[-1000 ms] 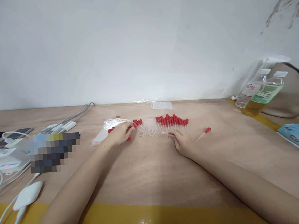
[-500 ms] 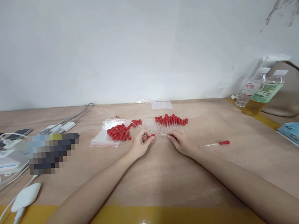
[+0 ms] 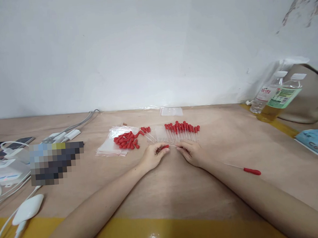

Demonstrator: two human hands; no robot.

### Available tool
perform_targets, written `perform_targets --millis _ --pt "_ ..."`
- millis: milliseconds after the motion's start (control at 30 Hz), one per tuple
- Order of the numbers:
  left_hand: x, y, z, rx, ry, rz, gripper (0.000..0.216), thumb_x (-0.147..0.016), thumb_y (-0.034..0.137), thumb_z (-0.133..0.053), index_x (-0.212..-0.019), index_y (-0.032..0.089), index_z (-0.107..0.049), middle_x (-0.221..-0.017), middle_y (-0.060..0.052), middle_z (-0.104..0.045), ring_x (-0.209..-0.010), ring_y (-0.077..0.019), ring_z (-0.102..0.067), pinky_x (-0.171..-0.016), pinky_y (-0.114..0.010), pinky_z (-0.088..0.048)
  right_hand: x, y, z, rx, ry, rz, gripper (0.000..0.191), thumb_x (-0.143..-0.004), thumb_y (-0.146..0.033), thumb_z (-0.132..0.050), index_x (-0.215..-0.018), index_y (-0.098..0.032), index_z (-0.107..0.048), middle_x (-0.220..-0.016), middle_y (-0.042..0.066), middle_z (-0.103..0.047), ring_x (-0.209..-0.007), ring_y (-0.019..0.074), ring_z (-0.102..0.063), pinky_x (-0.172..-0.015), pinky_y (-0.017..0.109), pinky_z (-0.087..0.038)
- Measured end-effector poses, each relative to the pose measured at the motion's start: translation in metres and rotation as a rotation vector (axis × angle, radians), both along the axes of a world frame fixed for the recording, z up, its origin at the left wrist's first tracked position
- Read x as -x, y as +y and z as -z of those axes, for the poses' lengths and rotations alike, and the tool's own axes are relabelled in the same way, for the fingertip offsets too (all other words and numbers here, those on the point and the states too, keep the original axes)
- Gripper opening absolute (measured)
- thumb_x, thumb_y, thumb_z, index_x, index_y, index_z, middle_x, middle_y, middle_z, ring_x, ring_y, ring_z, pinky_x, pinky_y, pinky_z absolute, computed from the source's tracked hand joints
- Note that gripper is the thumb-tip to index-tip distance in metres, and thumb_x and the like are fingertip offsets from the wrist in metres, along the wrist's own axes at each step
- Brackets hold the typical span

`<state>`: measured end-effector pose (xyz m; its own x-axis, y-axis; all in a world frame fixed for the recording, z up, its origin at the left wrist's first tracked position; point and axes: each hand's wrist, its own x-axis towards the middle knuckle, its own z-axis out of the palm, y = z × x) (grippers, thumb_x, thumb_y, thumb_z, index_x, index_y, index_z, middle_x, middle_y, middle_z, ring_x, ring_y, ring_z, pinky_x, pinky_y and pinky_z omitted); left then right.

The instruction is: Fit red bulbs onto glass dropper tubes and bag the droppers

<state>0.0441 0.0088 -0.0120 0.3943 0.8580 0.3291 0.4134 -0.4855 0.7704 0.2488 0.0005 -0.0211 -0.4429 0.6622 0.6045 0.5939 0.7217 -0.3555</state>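
My left hand [image 3: 153, 156] pinches a small red rubber bulb [image 3: 165, 147]. My right hand [image 3: 192, 153] pinches a thin clear glass tube [image 3: 174, 146] whose end meets that bulb. Just behind both hands lies a row of finished droppers with red bulbs [image 3: 182, 129]. A loose pile of red bulbs [image 3: 125, 140] rests on clear plastic bags [image 3: 106, 147] to the left. One finished dropper [image 3: 246, 169] lies alone on the table to the right of my right forearm.
Chargers, white cables [image 3: 67, 133] and a white mouse-like device [image 3: 27, 208] crowd the left side. Two plastic bottles [image 3: 278, 98] lean at the back right near a blue packet [image 3: 317, 145]. A small clear bag [image 3: 171, 111] lies by the wall. Yellow tape [image 3: 161, 235] edges the table front.
My left hand left the bulb pile with one bulb and came to the middle to meet the tube in my right hand. The lone dropper on the right rolled nearer and further right.
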Motion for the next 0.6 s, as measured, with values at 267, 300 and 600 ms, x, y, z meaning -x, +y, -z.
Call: perform_targets --millis 267,300,600 --pt "0.0021 -0.0006 0.0001 -0.075 0.096 0.047 0.022 -0.081 0.033 -0.050 -0.085 0.016 -0.063 -0.074 -0.001 -0.063 -0.064 -0.0120 -0.055 -0.060 -0.022 -0.043 -0.0028 -0.0033 -0.0046 0.034 -0.037 -0.056 0.021 -0.087 -0.025 -0.041 -0.091 -0.019 -0.061 -0.079 0.003 -0.060 -0.071 0.0131 -0.055 -0.062 0.023 -0.042" --pt "0.0023 -0.0010 -0.0003 -0.081 0.108 0.058 0.021 -0.081 0.033 -0.050 -0.084 0.016 -0.063 -0.074 -0.001 -0.063 -0.065 -0.0122 -0.055 -0.060 -0.022 -0.042 -0.0031 -0.0036 -0.0049 0.030 -0.047 -0.051 0.021 -0.087 -0.025 -0.042 -0.090 -0.019 -0.061 -0.077 0.003 -0.060 -0.070 0.0131 -0.054 -0.060 0.023 -0.041" --pt "0.0046 -0.0038 -0.0027 -0.061 0.126 0.172 0.018 -0.083 0.028 -0.048 -0.084 0.017 -0.062 -0.078 -0.002 -0.063 -0.073 -0.0139 -0.057 -0.068 -0.024 -0.043 -0.0064 -0.0051 -0.0040 -0.118 -0.154 -0.048 0.022 -0.086 -0.024 -0.042 -0.088 -0.022 -0.064 -0.072 0.003 -0.060 -0.067 0.0134 -0.053 -0.058 0.023 -0.038"
